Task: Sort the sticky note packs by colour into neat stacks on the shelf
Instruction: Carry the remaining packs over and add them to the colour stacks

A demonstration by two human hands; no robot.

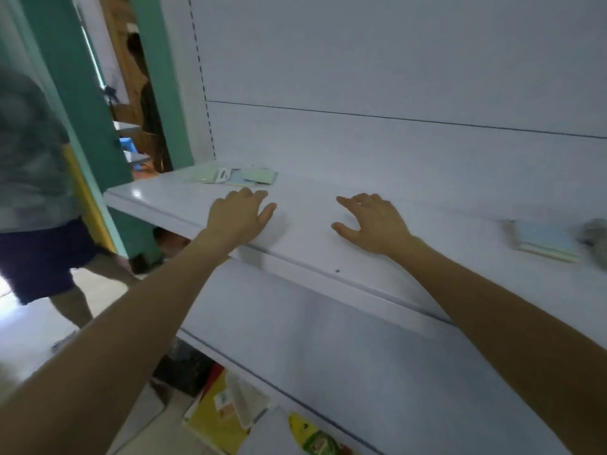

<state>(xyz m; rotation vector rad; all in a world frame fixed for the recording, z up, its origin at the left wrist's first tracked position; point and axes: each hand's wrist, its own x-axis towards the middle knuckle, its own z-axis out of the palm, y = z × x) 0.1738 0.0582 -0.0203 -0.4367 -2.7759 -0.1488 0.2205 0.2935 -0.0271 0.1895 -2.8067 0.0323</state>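
Both my hands lie flat on the white shelf (305,205) and hold nothing. My left hand (238,216) rests near the shelf's front edge, fingers straight, just short of a loose cluster of pale green and blue sticky note packs (244,176) at the back left. My right hand (371,221) lies spread to the right, a ring on one finger. A stack of pale blue and green packs (543,239) sits at the far right of the shelf, well away from both hands.
A person in a grey shirt and dark shorts (36,192) stands at the left beside a teal post (82,93). A lower shelf (328,339) juts out below. Yellow and green packaged goods (230,418) lie beneath it. A blurred grey object (596,236) sits at the right edge.
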